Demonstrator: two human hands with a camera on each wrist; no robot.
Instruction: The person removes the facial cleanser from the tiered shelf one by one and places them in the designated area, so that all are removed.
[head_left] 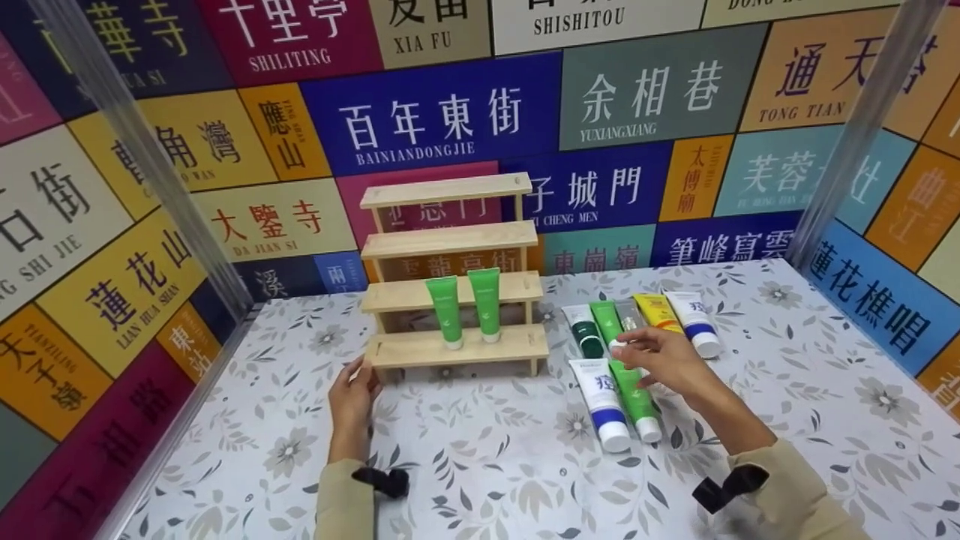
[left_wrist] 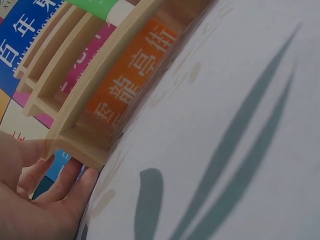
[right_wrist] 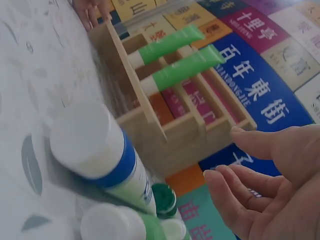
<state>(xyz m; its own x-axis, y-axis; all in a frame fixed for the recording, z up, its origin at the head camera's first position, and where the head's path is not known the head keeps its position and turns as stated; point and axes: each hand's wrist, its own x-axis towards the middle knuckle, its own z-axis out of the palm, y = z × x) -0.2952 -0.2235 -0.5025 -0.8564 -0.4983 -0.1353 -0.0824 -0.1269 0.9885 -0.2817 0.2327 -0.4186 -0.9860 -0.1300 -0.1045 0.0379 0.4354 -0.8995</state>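
A stepped wooden display rack (head_left: 457, 352) stands on the table, with two green squeeze tubes (head_left: 487, 304) upright on its lowest step. My left hand (head_left: 354, 394) grips the left end of that step; in the left wrist view its thumb and fingers (left_wrist: 65, 187) are at the rack's end. My right hand (head_left: 664, 360) hovers over the tubes lying at the right, holding nothing, its fingers loosely bent in the right wrist view. Nearest to it are a green tube (head_left: 637, 401), partly hidden by the fingers, and a white tube with a blue band (head_left: 602, 397).
Behind these lie a white-and-dark-green tube (head_left: 583, 330), another green tube (head_left: 606, 319), a yellow tube (head_left: 658, 311) and a second white-and-blue tube (head_left: 694, 322). A flower-patterned cloth (head_left: 480, 465) covers the table. Panels with street names (head_left: 450, 112) rise behind the rack.
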